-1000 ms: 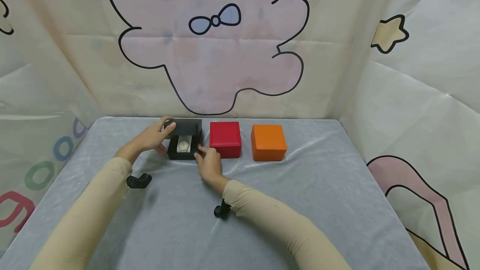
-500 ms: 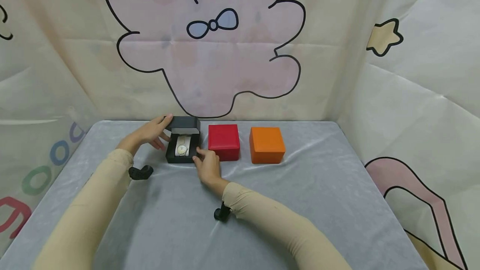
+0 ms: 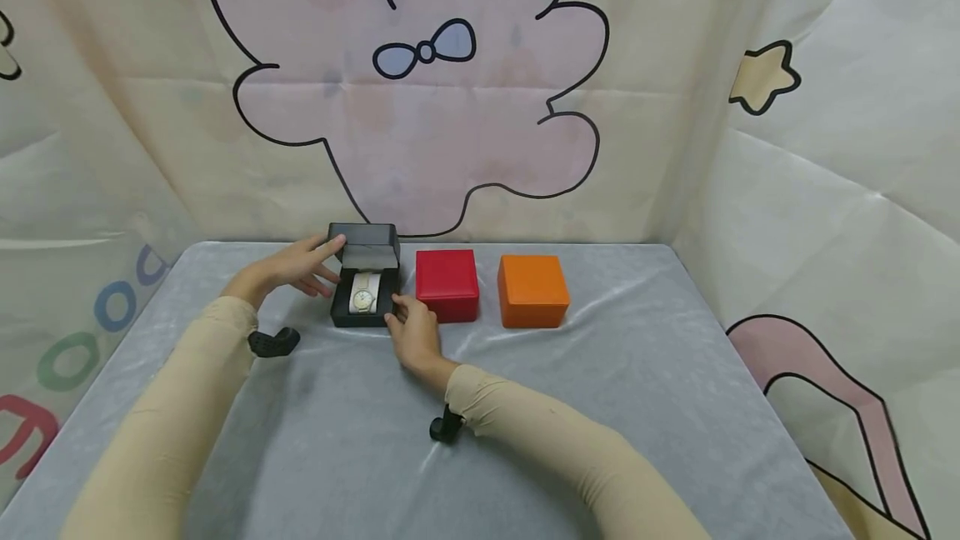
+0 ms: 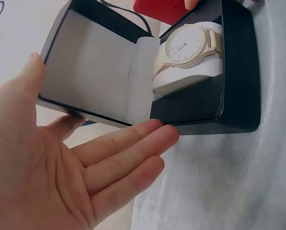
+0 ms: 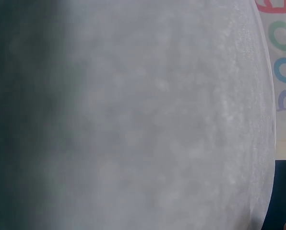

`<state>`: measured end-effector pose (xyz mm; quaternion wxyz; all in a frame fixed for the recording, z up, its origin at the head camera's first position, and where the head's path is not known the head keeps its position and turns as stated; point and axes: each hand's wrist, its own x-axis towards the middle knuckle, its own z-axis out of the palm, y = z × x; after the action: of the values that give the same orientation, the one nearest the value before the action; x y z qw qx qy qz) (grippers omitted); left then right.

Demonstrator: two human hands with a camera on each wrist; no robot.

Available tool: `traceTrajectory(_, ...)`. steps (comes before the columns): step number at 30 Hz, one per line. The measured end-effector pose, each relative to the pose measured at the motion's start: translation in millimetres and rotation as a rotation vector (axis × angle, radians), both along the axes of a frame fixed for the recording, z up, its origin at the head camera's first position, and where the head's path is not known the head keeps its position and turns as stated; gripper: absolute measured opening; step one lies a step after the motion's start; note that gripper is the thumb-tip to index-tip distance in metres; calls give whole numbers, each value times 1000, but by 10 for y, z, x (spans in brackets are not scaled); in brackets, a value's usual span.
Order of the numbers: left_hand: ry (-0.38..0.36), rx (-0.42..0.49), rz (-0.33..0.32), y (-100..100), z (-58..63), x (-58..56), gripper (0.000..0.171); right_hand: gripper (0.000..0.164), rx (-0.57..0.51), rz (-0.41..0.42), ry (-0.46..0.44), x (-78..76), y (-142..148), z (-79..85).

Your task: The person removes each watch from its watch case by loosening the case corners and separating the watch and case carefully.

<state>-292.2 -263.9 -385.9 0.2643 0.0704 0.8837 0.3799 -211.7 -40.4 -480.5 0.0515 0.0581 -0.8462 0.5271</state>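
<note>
A dark watch box (image 3: 365,317) stands at the back left of the table, its lid (image 4: 92,67) raised and grey inside. Within it, a pale wristwatch (image 4: 185,45) with a round dial sits around a white cushion. My left hand (image 3: 298,265) holds the lid's left side, thumb at the edge and index finger partly hidden behind it; the other fingers (image 4: 128,158) extend beside the box base. At the front right corner, my right hand (image 3: 417,336) grips the base between thumb and fingers. The right wrist view catches only a dark piece of the box (image 5: 280,196) and a fingertip.
Just right of the watch box stands a red box (image 3: 447,286), with an orange box (image 3: 533,292) farther right, both with lids down. A grey-blue cloth covers the table (image 3: 360,440). Printed curtains (image 3: 645,173) hang behind and along both sides.
The lid of the watch box has swung up and back with my left hand, uncovering more of the watch. My right hand stays at the box's corner. The head view has shifted slightly.
</note>
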Motion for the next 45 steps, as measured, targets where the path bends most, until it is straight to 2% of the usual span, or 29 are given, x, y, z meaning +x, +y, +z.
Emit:
traceTrajectory(4,2,-8,19,24,2,-34,101,36,24,18,-11,0,-6,3)
traceTrajectory(10,-4,26,56,45,-52,-47,102,38,70,28,-23,15,-9,59)
traceTrajectory(15,39,41,69,33,-98,-50,102,38,130,30,-12,-15,-2,82)
traceTrajectory(24,90,41,63,6,-150,-20,90,39,200,37,-20,-18,6,113)
traceTrajectory(31,125,84,71,-7,-167,75,88,38,208,37,-13,-27,20,91)
traceTrajectory(37,159,170,62,-34,-178,188,78,37,201,34,16,-29,42,60)
traceTrajectory(45,215,201,78,-104,-229,338,71,38,203,50,-21,-18,43,83)
